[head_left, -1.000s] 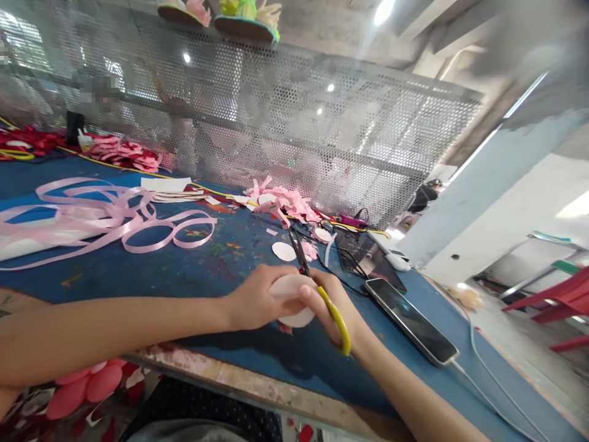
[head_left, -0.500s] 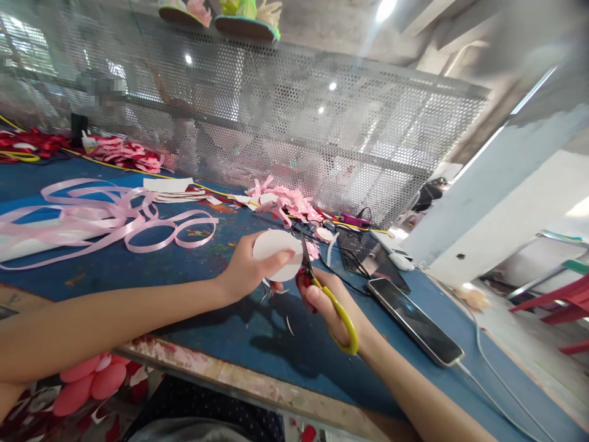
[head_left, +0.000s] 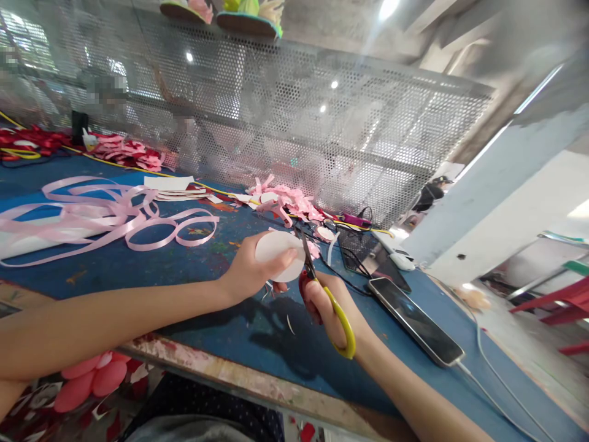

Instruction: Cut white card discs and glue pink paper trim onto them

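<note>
My left hand [head_left: 248, 267] pinches a round white paper disc [head_left: 279, 248], thumb on its face and fingers behind. In my right hand [head_left: 331, 304] is a pair of scissors [head_left: 342, 325] with a yellow handle loop; a red part shows by the fingers. The dark blades stand at the disc's right edge, slightly apart. Thin white paper trimmings [head_left: 268, 287] hang below the disc, and one curved sliver [head_left: 290, 325] lies on the blue table [head_left: 207, 331].
Pale pink ribbon [head_left: 151, 233] lies looped at left, beside stacked white paper [head_left: 169, 183]. A pink ribbon pile [head_left: 289, 199] sits before the perforated metal screen [head_left: 285, 110]. A phone [head_left: 416, 319] with its cable lies at right, near a dark tablet [head_left: 368, 258].
The scissors have tilted slightly and their blades look a little wider apart at the disc's edge. The dangling trimmings have shifted; both hands stay in nearly the same place.
</note>
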